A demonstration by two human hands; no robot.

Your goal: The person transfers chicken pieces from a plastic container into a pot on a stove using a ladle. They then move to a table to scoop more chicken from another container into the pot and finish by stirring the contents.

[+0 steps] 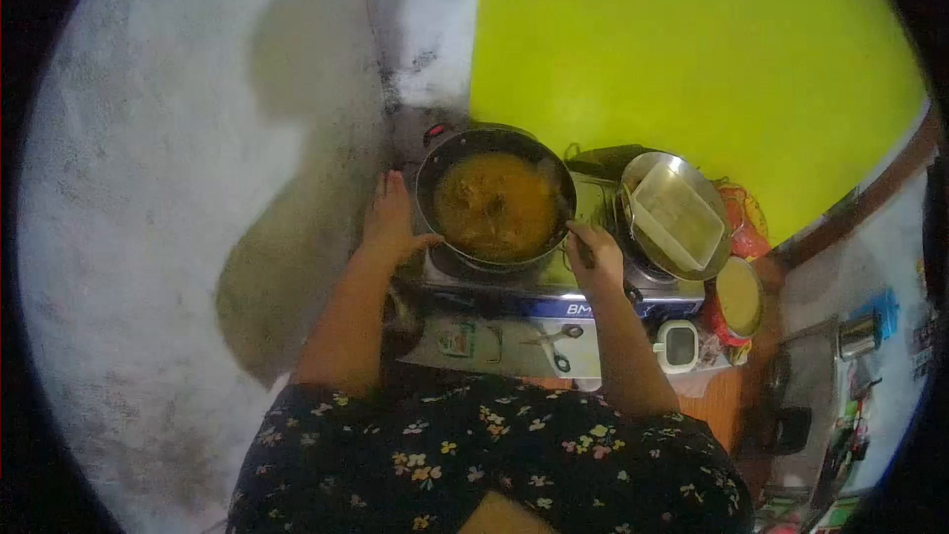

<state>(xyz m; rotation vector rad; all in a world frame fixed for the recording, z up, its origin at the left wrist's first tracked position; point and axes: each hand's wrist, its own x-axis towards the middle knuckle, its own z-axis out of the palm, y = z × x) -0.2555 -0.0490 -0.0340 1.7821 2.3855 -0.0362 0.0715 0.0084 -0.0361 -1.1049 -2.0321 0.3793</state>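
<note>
A dark pan full of orange-brown stew sits on the left burner of a gas stove. My left hand is beside the pan's left side, fingers stretched forward and the thumb spread toward the rim. At the right rim, the fingers of my right hand are wrapped round a dark handle; I cannot tell whether it belongs to the pan or to a utensil in the stew. Pieces of food show in the middle of the liquid.
On the right burner, a metal pan holds a pale rectangular tray. Scissors, a small packet and a white mug lie in front of the stove. A round tub stands at right. Walls rise close behind and left.
</note>
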